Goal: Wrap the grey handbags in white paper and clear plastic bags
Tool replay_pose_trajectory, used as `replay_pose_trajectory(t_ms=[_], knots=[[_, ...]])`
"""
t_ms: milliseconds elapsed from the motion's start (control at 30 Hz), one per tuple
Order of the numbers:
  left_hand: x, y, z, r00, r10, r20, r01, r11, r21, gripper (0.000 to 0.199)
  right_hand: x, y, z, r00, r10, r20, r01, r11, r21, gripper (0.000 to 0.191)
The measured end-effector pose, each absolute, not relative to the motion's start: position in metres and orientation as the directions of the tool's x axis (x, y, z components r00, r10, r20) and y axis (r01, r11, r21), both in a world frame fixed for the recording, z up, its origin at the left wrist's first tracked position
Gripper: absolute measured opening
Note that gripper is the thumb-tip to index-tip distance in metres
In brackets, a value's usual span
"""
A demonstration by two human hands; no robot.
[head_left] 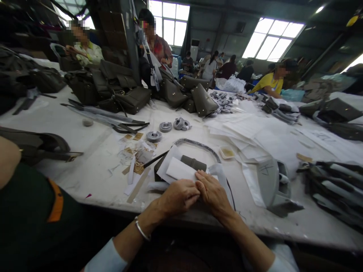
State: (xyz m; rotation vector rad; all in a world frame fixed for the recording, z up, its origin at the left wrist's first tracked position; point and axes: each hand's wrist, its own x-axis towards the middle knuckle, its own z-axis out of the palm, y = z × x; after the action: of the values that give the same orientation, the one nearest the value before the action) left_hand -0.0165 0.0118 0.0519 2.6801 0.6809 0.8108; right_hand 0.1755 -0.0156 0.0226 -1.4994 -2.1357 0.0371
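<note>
In front of me near the table edge lies a dark olive handbag part (193, 162) with a rounded roll at its top, partly covered by white sheets. A thick folded white sheet (180, 170) rests on it. My right hand (212, 190) lies flat on the sheet's right end, fingers stretched forward. Beside it, touching it, my left hand (178, 198) has its fingers curled at the sheet's near edge; what they grip, if anything, is hidden. A wrapped strap (208, 147) loops behind the bag part.
Paper scraps and cord (138, 156) lie to the left, with coiled grey straps (165, 126) behind. A small yellowish tray (227, 152) and stacked white sheets (246, 132) are at right. Dark bags (202, 100) line the far side. A person's sleeveless arm (8, 158) is close at left.
</note>
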Motion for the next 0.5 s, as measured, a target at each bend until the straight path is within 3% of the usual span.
replay_pose_trajectory(t_ms=[133, 233, 400, 500], knots=[[-0.056, 0.035, 0.061, 0.653, 0.601, 0.460, 0.538, -0.796, 0.277, 0.025, 0.202, -0.006, 0.026, -0.354, 0.826, 0.438, 0.865, 0.467, -0.184, 0.040], [-0.066, 0.040, 0.047, 0.664, 0.613, 0.428, 0.593, -0.780, 0.199, 0.029, 0.219, 0.003, 0.033, -0.399, 0.822, 0.407, 0.837, 0.508, -0.204, 0.040], [-0.057, 0.034, 0.025, 0.623, 0.610, 0.489, 0.587, -0.778, 0.223, 0.028, 0.198, 0.007, 0.048, -0.477, 0.804, 0.354, 0.766, 0.578, -0.281, 0.064], [-0.064, 0.031, 0.031, 0.660, 0.612, 0.436, 0.559, -0.787, 0.260, 0.042, 0.174, 0.004, 0.043, -0.552, 0.780, 0.293, 0.741, 0.621, -0.255, 0.067]])
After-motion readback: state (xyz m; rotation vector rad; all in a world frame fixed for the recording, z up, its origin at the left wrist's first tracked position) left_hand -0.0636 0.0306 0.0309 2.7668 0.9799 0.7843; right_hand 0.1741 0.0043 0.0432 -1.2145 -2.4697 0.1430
